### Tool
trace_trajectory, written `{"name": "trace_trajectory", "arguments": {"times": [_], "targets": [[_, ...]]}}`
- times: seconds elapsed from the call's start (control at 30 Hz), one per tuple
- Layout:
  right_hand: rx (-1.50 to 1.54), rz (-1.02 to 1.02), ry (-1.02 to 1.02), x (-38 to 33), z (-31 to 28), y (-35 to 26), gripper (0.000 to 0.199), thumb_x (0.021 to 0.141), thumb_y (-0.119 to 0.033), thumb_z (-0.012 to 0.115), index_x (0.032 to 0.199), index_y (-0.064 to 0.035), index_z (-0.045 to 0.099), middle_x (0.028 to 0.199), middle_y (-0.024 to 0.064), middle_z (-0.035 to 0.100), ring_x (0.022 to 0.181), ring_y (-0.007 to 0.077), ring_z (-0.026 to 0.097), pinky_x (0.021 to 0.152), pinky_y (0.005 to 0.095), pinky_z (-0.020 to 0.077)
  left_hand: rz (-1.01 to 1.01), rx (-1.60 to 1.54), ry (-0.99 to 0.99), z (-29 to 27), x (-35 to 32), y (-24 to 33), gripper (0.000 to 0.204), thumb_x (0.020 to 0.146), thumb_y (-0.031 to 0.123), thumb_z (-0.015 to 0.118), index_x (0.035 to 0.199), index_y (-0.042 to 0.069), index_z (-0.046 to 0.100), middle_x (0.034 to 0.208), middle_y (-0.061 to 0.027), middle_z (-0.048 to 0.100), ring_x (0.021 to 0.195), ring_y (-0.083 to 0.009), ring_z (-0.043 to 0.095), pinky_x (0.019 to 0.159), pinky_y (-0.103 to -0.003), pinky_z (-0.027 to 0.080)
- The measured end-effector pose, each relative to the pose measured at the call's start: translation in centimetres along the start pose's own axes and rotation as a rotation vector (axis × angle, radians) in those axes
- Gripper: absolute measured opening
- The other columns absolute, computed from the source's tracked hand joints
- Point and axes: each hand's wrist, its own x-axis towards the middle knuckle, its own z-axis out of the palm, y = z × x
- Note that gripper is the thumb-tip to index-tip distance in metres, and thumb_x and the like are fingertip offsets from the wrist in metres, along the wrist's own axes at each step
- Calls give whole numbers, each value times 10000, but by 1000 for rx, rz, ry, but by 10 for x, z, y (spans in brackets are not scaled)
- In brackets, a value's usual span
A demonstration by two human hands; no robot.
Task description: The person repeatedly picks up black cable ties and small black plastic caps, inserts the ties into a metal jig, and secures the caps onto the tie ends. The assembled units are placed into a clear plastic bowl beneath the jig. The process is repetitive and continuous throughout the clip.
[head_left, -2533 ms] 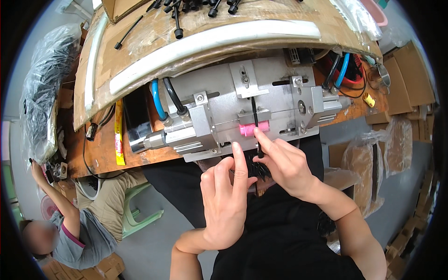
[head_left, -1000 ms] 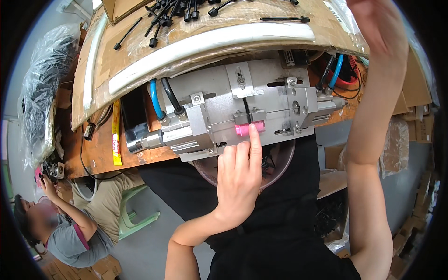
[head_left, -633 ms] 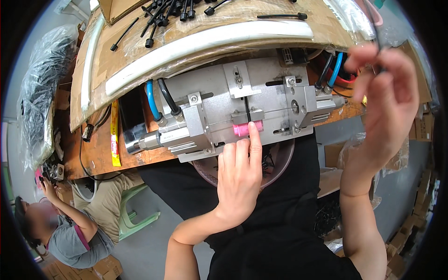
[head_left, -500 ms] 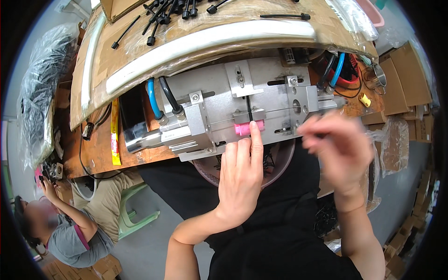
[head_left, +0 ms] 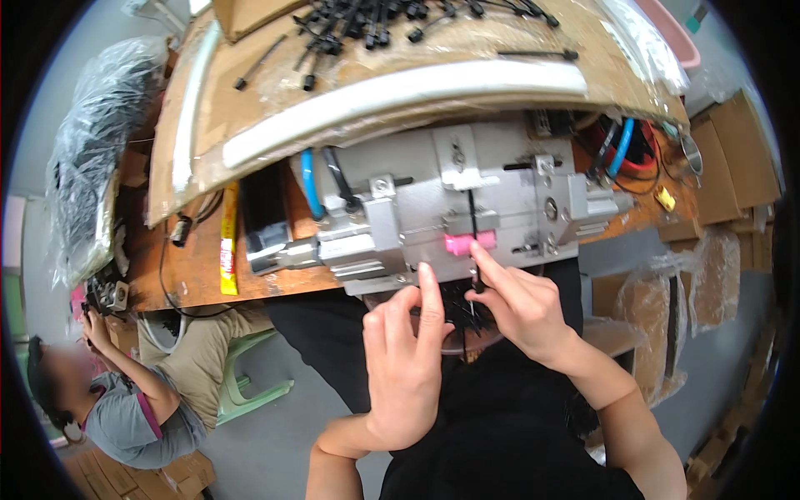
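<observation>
A metal fixture [head_left: 429, 250] with a clamp block on each side lies along the table's front edge. At its middle is a pink block [head_left: 458, 244], with a thin black rod [head_left: 472, 208] running over it toward me. My right hand [head_left: 529, 312] has its index fingertip at the pink block and its thumb lower down, with the rod's dark near end between them. My left hand [head_left: 404, 367] is just left of it, holding nothing, index finger stretched out and the other fingers partly bent. Below the fixture, a bowl [head_left: 483, 340] of black pieces is partly hidden by my hands.
Many black capped rods [head_left: 379, 25] lie on the cardboard [head_left: 333, 92] above the fixture. Blue and black hoses [head_left: 310, 187] run into both clamps. A yellow packet [head_left: 227, 242] and a dark phone-like slab [head_left: 265, 212] are at left. Another person [head_left: 137, 408] sits at far left.
My right hand has come in from the right to the rod at the pink block. My left index finger has left the pink block, moving down and left. The whole view has shifted slightly.
</observation>
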Motion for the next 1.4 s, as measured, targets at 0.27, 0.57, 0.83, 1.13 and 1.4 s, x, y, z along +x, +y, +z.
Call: {"name": "trace_trajectory", "arguments": {"times": [0.27,0.57,0.83,1.13,1.4], "targets": [[-208,-126,-29,46,-53,-12,507,734,-82,769,1218,-23,630,730,73,592,638,204,589,541,333,467,145,-1,350,-51,96,-44,413,823,-30,650,1226,55,619,967,-117,538,910,-293,517,855,-420,414],[-622,-361,-72,231,-73,38,101,827,-113,655,898,-42,653,824,147,666,818,337,647,717,420,499,222,159,125,-73,253,-98,200,823,14,674,1019,46,655,810,-92,617,741,-207,598,682,-317,479],[-153,-296,-116,221,-110,54,169,874,-57,668,1038,-20,674,895,72,719,810,162,689,637,290,509,359,213,201,-94,251,-130,184,825,-36,655,992,42,657,856,-63,627,736,-178,579,685,-295,480],[246,-70,120,182,-147,36,232,964,-119,602,1152,12,638,996,134,726,811,116,686,536,189,463,275,145,74,-82,258,-80,239,838,20,686,1076,38,691,808,-105,680,755,-155,642,715,-305,510],[325,-48,299,157,-165,31,254,983,-139,578,1167,27,628,1003,150,722,813,125,687,545,186,458,496,125,457,-84,195,-58,284,799,-63,641,1061,17,713,895,-136,700,790,-256,680,698,-321,534]]}}
